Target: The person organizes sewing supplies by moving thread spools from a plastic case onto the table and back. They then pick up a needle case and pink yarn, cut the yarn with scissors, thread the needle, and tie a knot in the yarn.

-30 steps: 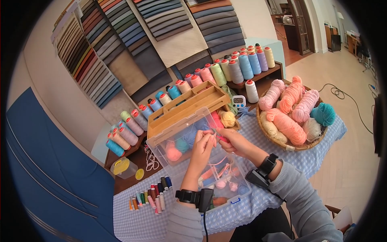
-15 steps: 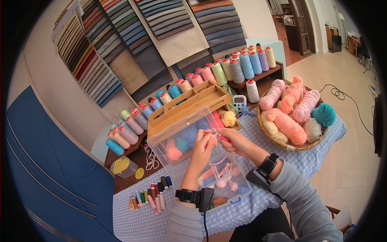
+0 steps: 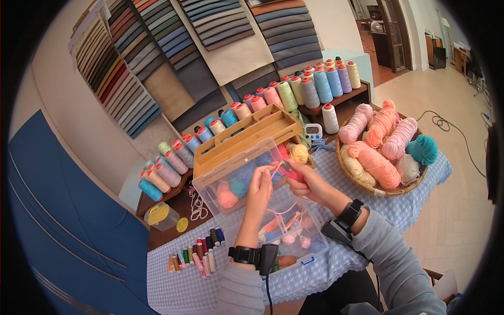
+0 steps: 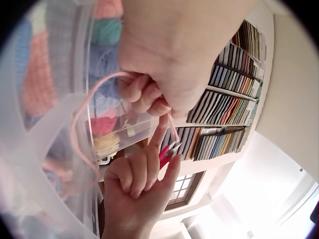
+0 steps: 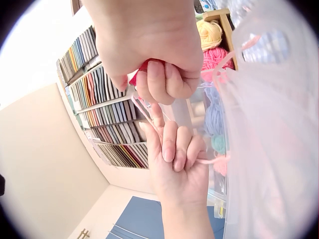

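My left hand (image 3: pixel 259 184) pinches a strand of pale pink yarn (image 4: pixel 82 107) between thumb and fingertips. A short length of it juts toward the other hand; the rest loops down to the clear box. Curled around red-handled snips (image 4: pixel 164 157) is my right hand (image 3: pixel 308 184), with the metal tips beside the yarn's short end. Most of the handle is hidden in the fist. Both hands hover over the clear plastic box (image 3: pixel 231 223), whose lid stands raised behind them. Small pink balls (image 3: pixel 287 239) and other yarn lie in its compartments.
On the right sits a wicker basket (image 3: pixel 378 192) of yarn skeins. A wooden organizer (image 3: pixel 247 139) stands behind the box, near a small timer (image 3: pixel 313 132) and rows of thread cones (image 3: pixel 286 96). Small thread spools (image 3: pixel 198 257) lie on the checked cloth (image 3: pixel 173 289) at left.
My hands were close together at the yarn; now they have drawn slightly apart. The left hand has shifted a little left, and the pink strand shows between them and below.
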### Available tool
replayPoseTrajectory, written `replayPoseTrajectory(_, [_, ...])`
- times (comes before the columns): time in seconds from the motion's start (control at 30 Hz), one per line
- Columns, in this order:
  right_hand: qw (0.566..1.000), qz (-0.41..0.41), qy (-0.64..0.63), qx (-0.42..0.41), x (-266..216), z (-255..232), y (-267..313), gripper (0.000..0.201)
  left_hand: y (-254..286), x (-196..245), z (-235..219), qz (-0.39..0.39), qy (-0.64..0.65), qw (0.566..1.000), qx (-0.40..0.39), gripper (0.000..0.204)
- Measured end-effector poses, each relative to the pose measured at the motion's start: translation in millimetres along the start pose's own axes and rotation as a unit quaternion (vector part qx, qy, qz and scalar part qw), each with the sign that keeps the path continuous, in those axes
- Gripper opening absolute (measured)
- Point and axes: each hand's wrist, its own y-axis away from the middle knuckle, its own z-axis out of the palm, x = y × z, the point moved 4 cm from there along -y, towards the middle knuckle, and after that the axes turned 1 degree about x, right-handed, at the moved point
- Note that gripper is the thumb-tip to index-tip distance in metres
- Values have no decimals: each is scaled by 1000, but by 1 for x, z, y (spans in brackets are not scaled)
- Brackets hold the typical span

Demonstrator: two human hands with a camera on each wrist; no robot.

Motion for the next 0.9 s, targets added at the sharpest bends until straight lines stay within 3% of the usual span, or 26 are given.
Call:
replayPoseTrajectory(0.13, [996, -91, -4, -21, -14, 6, 5, 47, 0, 0, -7, -13, 42, 998, 42, 32])
replayPoseTrajectory(0.23, [978, -199, -43, 36, -22, -3, 6, 48, 0, 2, -10, 4, 31, 998, 58, 31])
replayPoseTrajectory(0.4, [957, -230, -147, 95, -18, -24, 4, 42, -2, 1, -17, 27, 12, 995, 96, 31])
replayPoseTrajectory(0.47, [930, -226, -172, 235, -8, -43, 2, 40, -1, 3, -17, 27, 6, 995, 100, 30])
replayPoseTrajectory(0.5, [929, -226, -171, 236, -6, -48, 1, 40, 0, 4, -16, 28, 0, 994, 104, 30])
replayPoseTrajectory(0.57, [905, -157, -136, 371, 2, -66, 5, 41, 0, 4, -15, 31, -12, 995, 99, 29])
replayPoseTrajectory(0.7, [887, -153, -157, 406, 6, -77, -2, 45, 2, 9, -12, 11, -10, 996, 85, 28])
replayPoseTrajectory(0.77, [857, -219, -189, 427, 7, -84, -4, 47, 2, 9, -10, 5, 4, 997, 74, 28])
replayPoseTrajectory(0.9, [851, -259, -222, 399, 5, -86, -6, 53, 1, 5, -8, -5, 26, 999, 37, 27])
